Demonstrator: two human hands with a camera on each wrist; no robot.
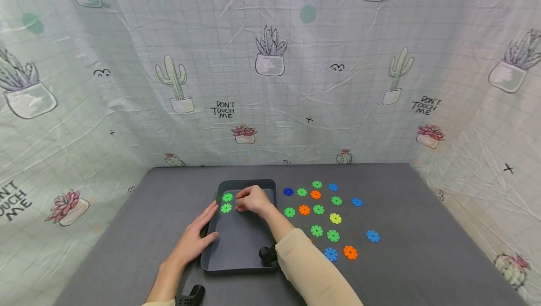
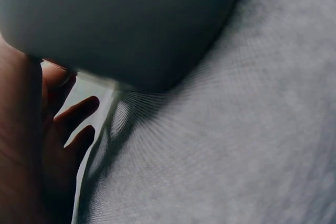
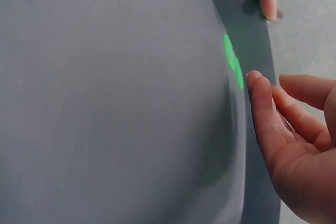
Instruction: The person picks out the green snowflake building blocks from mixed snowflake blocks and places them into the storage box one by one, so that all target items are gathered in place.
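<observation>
A dark grey tray [image 1: 243, 268] lies on the table, with two bright green notched discs [image 1: 226, 208] near its far left corner. My left hand [image 1: 194, 240] rests along the tray's left rim, fingers extended and thumb spread over the edge. In the left wrist view, the fingers [image 2: 79, 119] show dark beside the tray's corner [image 2: 121, 30]. My right hand [image 1: 252, 200] is over the far part of the tray, just right of the green discs. Its fingers [image 3: 268, 114] are bent, with a gap to the thumb [image 3: 304, 88] and no disc visible between them.
Right of the tray, several green, blue, orange and yellow discs [image 1: 336, 218] lie spread on the grey table [image 1: 405, 249]. A printed cloth [image 1: 296, 94] hangs behind and at both sides. The right sleeve [image 1: 313, 268] crosses the tray's right edge and covers part of the discs.
</observation>
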